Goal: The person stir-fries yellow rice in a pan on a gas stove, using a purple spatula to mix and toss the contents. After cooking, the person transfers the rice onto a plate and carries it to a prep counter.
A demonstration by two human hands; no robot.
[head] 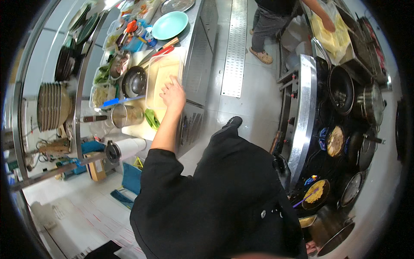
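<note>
My left hand (pixel 174 93) reaches over a clear plastic tub (pixel 157 69) on the cutting board (pixel 131 130). Its fingers are spread and slightly bent, with nothing seen between them; whether they touch the tub is unclear. Green leaves (pixel 152 119) lie just below the tub, beside a clear round container (pixel 124 115). A dark wok-shaped pan (pixel 134 82) stands left of the tub, and a knife with a wooden handle (pixel 171 42) lies above it. At the stove's front edge, a dark shape that seems to be my gloved right hand (pixel 282 169) is partly hidden by my black clothing; its grip cannot be made out.
On the stove, one pan holds yellow food (pixel 318 191) with a purple utensil (pixel 305 198); a pale flat food (pixel 335 141) cooks nearby. Another person (pixel 275 19) stands by a fryer-side tray (pixel 333 35). A white tumbler (pixel 131 150) sits at the counter's end; stacked bowls (pixel 53 106) fill a shelf.
</note>
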